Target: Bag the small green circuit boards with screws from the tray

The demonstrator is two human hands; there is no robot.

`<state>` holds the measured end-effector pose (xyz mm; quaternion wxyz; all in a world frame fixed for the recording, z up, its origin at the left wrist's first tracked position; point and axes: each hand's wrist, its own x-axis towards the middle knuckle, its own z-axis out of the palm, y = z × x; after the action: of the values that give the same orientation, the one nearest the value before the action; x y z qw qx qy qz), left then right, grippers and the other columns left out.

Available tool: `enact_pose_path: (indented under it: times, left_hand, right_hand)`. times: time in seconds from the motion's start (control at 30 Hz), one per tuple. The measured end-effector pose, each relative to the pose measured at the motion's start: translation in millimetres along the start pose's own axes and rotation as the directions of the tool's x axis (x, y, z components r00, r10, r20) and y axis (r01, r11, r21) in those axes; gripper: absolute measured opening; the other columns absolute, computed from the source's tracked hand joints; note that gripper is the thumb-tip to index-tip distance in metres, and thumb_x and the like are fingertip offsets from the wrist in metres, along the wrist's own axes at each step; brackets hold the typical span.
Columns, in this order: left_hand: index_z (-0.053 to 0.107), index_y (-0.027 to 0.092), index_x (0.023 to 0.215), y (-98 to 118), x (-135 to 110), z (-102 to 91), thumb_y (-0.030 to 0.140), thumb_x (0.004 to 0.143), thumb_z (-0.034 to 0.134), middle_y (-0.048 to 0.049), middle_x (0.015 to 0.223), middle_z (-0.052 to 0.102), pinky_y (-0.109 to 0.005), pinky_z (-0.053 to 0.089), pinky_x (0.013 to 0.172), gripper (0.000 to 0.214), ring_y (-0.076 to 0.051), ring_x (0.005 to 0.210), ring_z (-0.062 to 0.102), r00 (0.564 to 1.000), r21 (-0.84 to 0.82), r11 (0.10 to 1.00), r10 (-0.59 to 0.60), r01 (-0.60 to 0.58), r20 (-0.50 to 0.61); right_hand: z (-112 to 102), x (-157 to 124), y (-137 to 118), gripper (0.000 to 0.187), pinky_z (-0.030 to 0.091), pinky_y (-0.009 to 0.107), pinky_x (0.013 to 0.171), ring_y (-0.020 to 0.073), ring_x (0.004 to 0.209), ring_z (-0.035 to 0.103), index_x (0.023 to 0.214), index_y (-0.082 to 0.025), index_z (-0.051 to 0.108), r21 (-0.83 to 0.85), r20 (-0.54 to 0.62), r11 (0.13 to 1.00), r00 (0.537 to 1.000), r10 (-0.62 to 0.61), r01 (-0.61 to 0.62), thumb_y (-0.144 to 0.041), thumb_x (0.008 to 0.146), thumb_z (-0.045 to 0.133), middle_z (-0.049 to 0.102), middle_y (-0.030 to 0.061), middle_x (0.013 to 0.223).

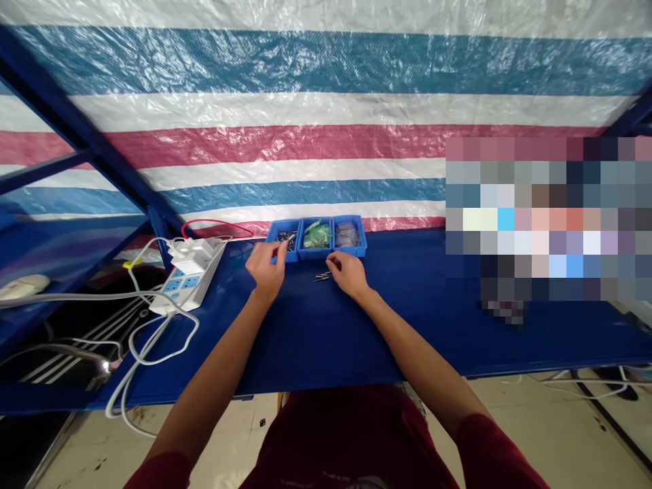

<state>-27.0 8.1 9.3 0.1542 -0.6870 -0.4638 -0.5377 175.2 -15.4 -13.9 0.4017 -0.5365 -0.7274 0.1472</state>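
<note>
At the near edge of the left blue bin (292, 257), which holds small dark and silvery metal pieces (288, 236), is my left hand (267, 263). Its fingers are curled together, and whatever may be between them is too small to name. My right hand (349, 272) rests on the blue table just in front of the bins, thumb and forefinger bent into a pinch. Beside those fingertips lie several thin metal pins or screws (322, 276). The middle bin (314, 255) contains green-and-clear plastic packets (316, 235); clear small bags (347, 235) fill the right bin (351, 250).
A white power strip (204, 288) with white plugs (193, 255) and looping cables (191, 339) occupies the table's left side. Blue frame bars (106, 163) rise at left. Striped plastic sheeting (316, 109) hangs behind. A pixelated area covers the right.
</note>
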Motion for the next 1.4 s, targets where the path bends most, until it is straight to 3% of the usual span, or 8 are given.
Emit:
enact_pose_path:
  times: [0.13, 0.2, 0.27, 0.37, 0.43, 0.57, 0.83, 1.4]
  left_hand:
    - [0.064, 0.017, 0.097, -20.1, 5.3, 7.5, 0.047, 0.090, 0.051, -0.0141, 0.097, 0.066, -0.042, 0.038, 0.084, 0.033, -0.030, 0.095, 0.057, 0.988, 0.187, 0.982, -0.048, 0.020, 0.146]
    - [0.063, 0.018, 0.104, -23.4, 3.5, 11.6, 0.046, 0.091, 0.048, -0.0150, 0.108, 0.064, -0.042, 0.036, 0.087, 0.034, -0.031, 0.103, 0.055, 0.967, 0.178, 0.984, -0.028, -0.018, 0.254]
    - [0.064, 0.019, 0.102, -23.3, 0.1, 14.4, 0.043, 0.093, 0.045, -0.0133, 0.108, 0.065, -0.041, 0.036, 0.088, 0.032, -0.029, 0.104, 0.055, 0.943, 0.153, 0.985, 0.024, -0.079, 0.332]
    - [0.065, 0.019, 0.101, -22.4, -5.0, 16.8, 0.042, 0.094, 0.044, -0.0108, 0.102, 0.067, -0.038, 0.037, 0.087, 0.032, -0.026, 0.100, 0.058, 0.910, 0.121, 0.981, 0.093, -0.154, 0.404]
    - [0.065, 0.019, 0.105, -23.4, -7.6, 18.1, 0.043, 0.095, 0.042, -0.0099, 0.099, 0.068, -0.036, 0.038, 0.085, 0.034, -0.025, 0.097, 0.059, 0.883, 0.099, 0.979, 0.114, -0.178, 0.455]
    - [0.062, 0.018, 0.113, -27.2, -10.4, 20.7, 0.042, 0.097, 0.037, -0.0100, 0.098, 0.069, -0.033, 0.039, 0.079, 0.038, -0.024, 0.092, 0.062, 0.855, 0.097, 0.981, 0.095, -0.167, 0.510]
    - [0.063, 0.021, 0.118, -31.3, -10.3, 19.8, 0.041, 0.098, 0.031, -0.0098, 0.088, 0.067, -0.032, 0.038, 0.076, 0.043, -0.023, 0.086, 0.063, 0.822, 0.111, 0.975, 0.099, -0.194, 0.561]
    - [0.061, 0.020, 0.119, -43.5, -8.2, 22.5, 0.040, 0.098, 0.031, -0.0081, 0.088, 0.068, -0.034, 0.036, 0.086, 0.041, -0.022, 0.087, 0.061, 0.813, 0.009, 0.990, 0.110, -0.140, 0.572]
  right_hand:
    - [2.1, 0.0, 0.0, 0.010, 0.040, 0.027, 0.061, 0.0170, 0.069, 0.056, 0.082, -0.021, 0.067, -0.106, 0.088, 0.993, 0.995, 0.051, -0.042, -0.031, 0.079, 0.066, 0.062, 0.0023, 0.075]
    - [1.4, -0.2, -0.6, 0.011, 0.042, 0.029, 0.064, 0.0184, 0.072, 0.057, 0.084, -0.021, 0.067, -0.118, 0.047, 0.992, 0.997, 0.055, -0.049, -0.031, 0.080, 0.065, 0.063, 0.0041, 0.079]
    - [-0.4, -0.1, 0.4, 0.014, 0.045, 0.031, 0.074, 0.0207, 0.083, 0.058, 0.090, -0.021, 0.068, -0.116, -0.101, 0.992, 0.994, 0.042, -0.054, -0.027, 0.085, 0.057, 0.063, 0.0073, 0.089]
    - [-1.8, 0.6, 6.3, 0.026, 0.041, 0.041, 0.092, 0.0259, 0.107, 0.052, 0.106, -0.019, 0.066, -0.109, -0.384, 0.988, 0.921, 0.061, -0.111, -0.025, 0.089, 0.046, 0.058, 0.0139, 0.114]
    - [-0.6, 1.5, 12.3, 0.035, 0.038, 0.047, 0.097, 0.0297, 0.122, 0.044, 0.119, -0.018, 0.060, -0.092, -0.447, 0.980, 0.887, 0.117, -0.176, -0.030, 0.090, 0.045, 0.048, 0.0160, 0.133]
    - [2.2, 4.7, 24.6, 0.034, 0.042, 0.044, 0.097, 0.0296, 0.122, 0.048, 0.113, -0.016, 0.064, -0.015, -0.357, 0.971, 0.908, 0.219, -0.240, -0.032, 0.092, 0.042, 0.045, 0.0161, 0.139]
    - [-5.9, 12.8, 37.4, 0.020, 0.045, 0.038, 0.095, 0.0256, 0.113, 0.058, 0.087, -0.019, 0.069, 0.078, -0.303, 0.979, 0.931, 0.205, -0.190, -0.026, 0.088, 0.051, 0.061, 0.0141, 0.126]
    - [-2.9, 18.7, 45.5, 0.014, 0.043, 0.037, 0.098, 0.0238, 0.112, 0.059, 0.083, -0.017, 0.067, 0.094, -0.285, 0.989, 0.949, 0.134, -0.111, -0.022, 0.087, 0.054, 0.063, 0.0148, 0.120]
